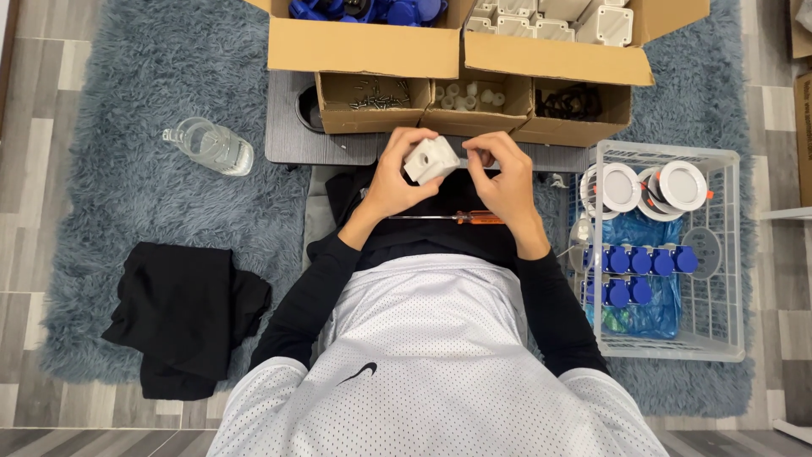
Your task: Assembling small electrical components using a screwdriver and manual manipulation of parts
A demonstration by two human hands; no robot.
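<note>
the left hand [393, 173] grips a small white block [430, 160], fingers wrapped round its left side, holding it above the lap just in front of the low grey table [292, 140]. the right hand [503, 178] pinches at the block's right edge with fingertips close together; whether it holds anything small i cannot tell. a screwdriver [448, 217] with an orange handle lies across the lap below the hands. a white crate [668, 254] stands to the right, a bottle [211, 145] on the rug to the left.
</note>
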